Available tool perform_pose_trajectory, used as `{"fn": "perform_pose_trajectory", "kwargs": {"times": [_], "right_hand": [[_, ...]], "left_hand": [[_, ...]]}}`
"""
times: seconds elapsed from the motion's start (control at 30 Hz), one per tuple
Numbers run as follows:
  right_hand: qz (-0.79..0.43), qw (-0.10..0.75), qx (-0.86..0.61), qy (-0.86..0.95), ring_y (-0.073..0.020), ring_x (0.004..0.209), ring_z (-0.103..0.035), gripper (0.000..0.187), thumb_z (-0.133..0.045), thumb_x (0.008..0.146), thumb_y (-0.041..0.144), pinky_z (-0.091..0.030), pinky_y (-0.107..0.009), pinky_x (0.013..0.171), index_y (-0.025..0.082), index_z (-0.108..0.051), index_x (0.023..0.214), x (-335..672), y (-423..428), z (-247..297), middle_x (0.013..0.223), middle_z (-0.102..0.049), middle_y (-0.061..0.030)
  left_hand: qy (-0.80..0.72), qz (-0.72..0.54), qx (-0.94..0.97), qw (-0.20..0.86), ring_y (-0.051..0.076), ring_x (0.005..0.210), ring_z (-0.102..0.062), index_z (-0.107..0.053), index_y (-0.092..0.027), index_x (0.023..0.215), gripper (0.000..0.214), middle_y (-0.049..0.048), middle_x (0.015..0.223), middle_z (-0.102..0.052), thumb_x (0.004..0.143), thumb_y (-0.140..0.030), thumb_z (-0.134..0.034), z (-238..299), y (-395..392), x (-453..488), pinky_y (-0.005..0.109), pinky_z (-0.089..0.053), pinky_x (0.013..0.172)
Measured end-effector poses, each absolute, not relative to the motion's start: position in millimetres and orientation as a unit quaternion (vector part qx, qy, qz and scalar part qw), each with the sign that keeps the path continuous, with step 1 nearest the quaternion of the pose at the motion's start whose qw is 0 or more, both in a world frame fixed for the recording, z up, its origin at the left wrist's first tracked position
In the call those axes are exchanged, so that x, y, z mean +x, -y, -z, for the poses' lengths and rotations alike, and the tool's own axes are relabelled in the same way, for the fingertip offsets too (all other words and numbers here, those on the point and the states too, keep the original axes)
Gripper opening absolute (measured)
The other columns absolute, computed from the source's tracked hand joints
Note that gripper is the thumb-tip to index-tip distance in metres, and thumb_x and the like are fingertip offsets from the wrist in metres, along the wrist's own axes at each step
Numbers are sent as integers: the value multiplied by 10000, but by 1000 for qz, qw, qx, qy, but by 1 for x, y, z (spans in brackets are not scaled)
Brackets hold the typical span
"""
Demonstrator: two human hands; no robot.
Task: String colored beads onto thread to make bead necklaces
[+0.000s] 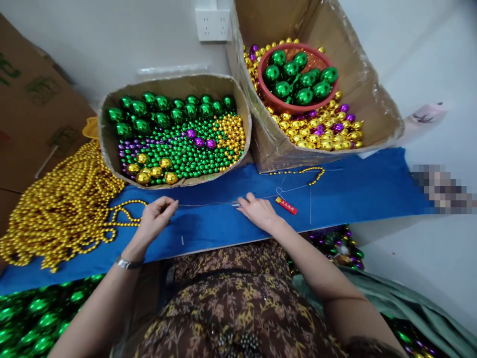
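Over the blue cloth (216, 226), the left hand (156, 215) and right hand (258, 211) pinch a thread (204, 204), seemingly to straighten it; the next move likely needs steady tension.

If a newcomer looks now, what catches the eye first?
Probably the heap of gold bead strands on the left, then the red bowl of big green balls inside the right-hand box. At the centre, a thin thread stretches between the left hand and right hand over blue cloth.
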State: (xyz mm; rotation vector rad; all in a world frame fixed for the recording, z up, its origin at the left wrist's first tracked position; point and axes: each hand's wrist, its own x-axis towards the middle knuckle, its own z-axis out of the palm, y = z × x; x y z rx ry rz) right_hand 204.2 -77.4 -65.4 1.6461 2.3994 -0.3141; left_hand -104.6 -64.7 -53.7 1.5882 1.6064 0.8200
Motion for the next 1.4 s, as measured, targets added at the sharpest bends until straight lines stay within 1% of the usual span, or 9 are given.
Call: {"fn": "perform_pose_trajectory", "kwargs": {"times": [0.23, 0.47, 0.6, 0.73, 0.9, 1.03, 1.13, 1.3, 1.4], "right_hand": [[104, 111, 587, -795, -245, 918, -672, 447, -174, 1025, 425, -488, -316, 698, 212, -497, 1248, 218, 71, 74, 1101, -601, -116], [149, 48, 655, -739, -244, 990, -641, 358, -499, 929, 468, -474, -300, 724, 223, -533, 1188, 272, 64, 80, 1239, -531, -109], [190, 44, 652, -732, -231, 952, -652, 224, -448, 967, 325, -464, -303, 738, 167, -570, 1068, 269, 67, 75, 1162, -586, -142], [240, -4, 598, -765, -164, 903, -649, 185, -429, 989, 307, -449, -250, 744, 186, -526, 1090, 224, 93, 50, 1007, -668, -61], [474, -245, 280, -798, -98, 699, -569, 146, -561, 925, 325, -431, -212, 647, 185, -522, 943, 164, 137, 9, 809, -626, 4], [579, -393, 245, -671, -75, 562, -491, 230, -475, 953, 408, -402, -201, 525, 202, -473, 849, 189, 142, -11, 687, -546, 34], [473, -530, 374, -597, -84, 533, -453, 311, -395, 966, 493, -378, -207, 480, 222, -443, 821, 244, 128, -12, 680, -505, 33], [112, -297, 710, -628, -203, 862, -610, 342, -488, 917, 484, -485, -302, 684, 197, -567, 1086, 298, 112, 7, 1055, -597, -105], [98, -178, 682, -703, -224, 979, -622, 381, -413, 962, 448, -490, -318, 788, 217, -553, 1230, 282, 115, 20, 1146, -609, -108]], "left_hand": [[-655, -255, 694, 154, 125, 506, -459, -586, -181, 759, 327, -12, 563, -507, 862, -477, -494, 60, 58, -120, 238, -319, 502], [-640, -51, 757, -123, 290, 812, -568, -687, -125, 925, 363, 169, 862, -645, 916, -367, -416, 83, 47, -119, 349, -373, 658], [-587, -144, 795, -52, 318, 972, -568, -687, -154, 1074, 350, 177, 1061, -659, 901, -379, -482, 83, 51, -95, 437, -422, 838], [-522, -292, 771, 221, 249, 986, -619, -693, -192, 1065, 336, 107, 1070, -695, 909, -418, -499, 68, 54, -48, 383, -465, 904], [-305, -299, 688, 587, 256, 1205, -551, -708, -213, 1084, 391, 88, 1297, -618, 936, -459, -443, 42, 58, 26, 379, -444, 990], [-222, -190, 696, 655, 246, 1015, -627, -739, -175, 868, 475, 98, 968, -722, 920, -534, -433, 46, 58, 47, 378, -442, 959], [-268, -203, 670, 662, 192, 753, -620, -687, -147, 821, 430, 71, 739, -679, 881, -535, -512, 59, 58, 34, 325, -483, 760], [-390, -236, 715, 530, 136, 677, -545, -662, -148, 817, 305, 34, 742, -645, 856, -438, -578, 59, 62, 6, 244, -419, 639], [-406, -216, 759, 461, 141, 687, -544, -678, -158, 846, 296, 29, 754, -651, 880, -414, -532, 53, 65, 1, 242, -409, 642]]}}
